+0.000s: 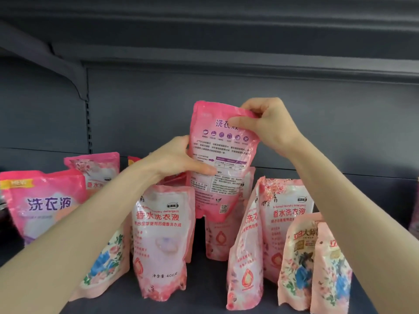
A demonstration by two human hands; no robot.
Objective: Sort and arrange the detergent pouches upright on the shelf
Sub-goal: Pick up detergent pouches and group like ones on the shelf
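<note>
The dark shelf (pixel 158 298) carries a loose crowd of pouches, some upright, several leaning on each other. At the left stands a bright pink pouch (pixel 45 200) of the same kind as the held one; a pale pouch (pixel 162 241) stands front centre, two more (pixel 285 223) lean together to the right, and floral pouches (pixel 317 264) sit at the front right.

The held pouch (pixel 223 159) hangs in the air above the middle gap, back label facing the camera. The right hand (pixel 267 123) has its grip pinched on the top corner; the left hand (pixel 181 159) has its grip clamped on the left edge.

Risks, as I judge them:
- Lowering it into the narrow gap could knock the leaning neighbours over.
- The soft base may fold, so it slumps.
- It would stand back-to-front unless turned.
- It likely belongs with its match at the left.
</note>
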